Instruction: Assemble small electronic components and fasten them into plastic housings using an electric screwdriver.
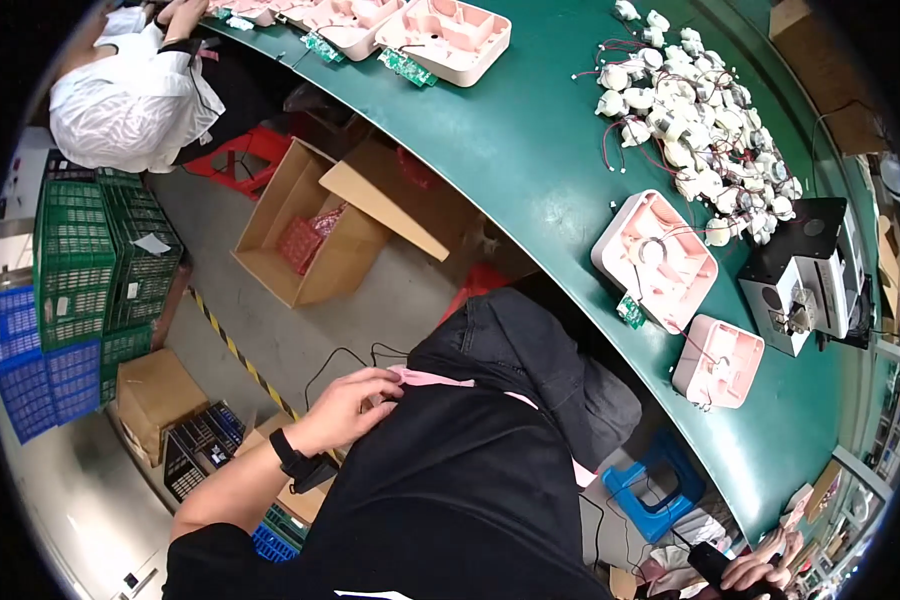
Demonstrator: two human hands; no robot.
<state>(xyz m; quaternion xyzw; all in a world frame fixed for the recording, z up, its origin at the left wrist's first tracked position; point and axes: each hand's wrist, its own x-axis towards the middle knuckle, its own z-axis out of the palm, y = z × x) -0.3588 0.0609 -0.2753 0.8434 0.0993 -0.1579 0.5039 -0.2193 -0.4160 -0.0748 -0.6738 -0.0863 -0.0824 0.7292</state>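
My left hand (pixel 345 410), wearing a dark wristband, is at my waist with its fingers bent. Its fingertips close on a pink cloth edge (pixel 425 378) showing below my black shirt (pixel 460 460). My right hand is not in view. To the right of my lap stands a green worktable (pixel 530 150). On its near part lie an open pink plastic housing (pixel 660 255), with a small green circuit board (pixel 630 311) at its edge, and a smaller pink housing (pixel 720 362) with wires inside.
A heap of white wired parts (pixel 690 120) and a black-and-silver machine (pixel 805 275) stand on the table. More pink housings (pixel 450 40) lie farther off, near a co-worker (pixel 135 100). Cardboard box (pixel 305 230), green crates (pixel 75 250) and blue stool (pixel 655 485) stand around. Another person's hands (pixel 760 570) show lower right.
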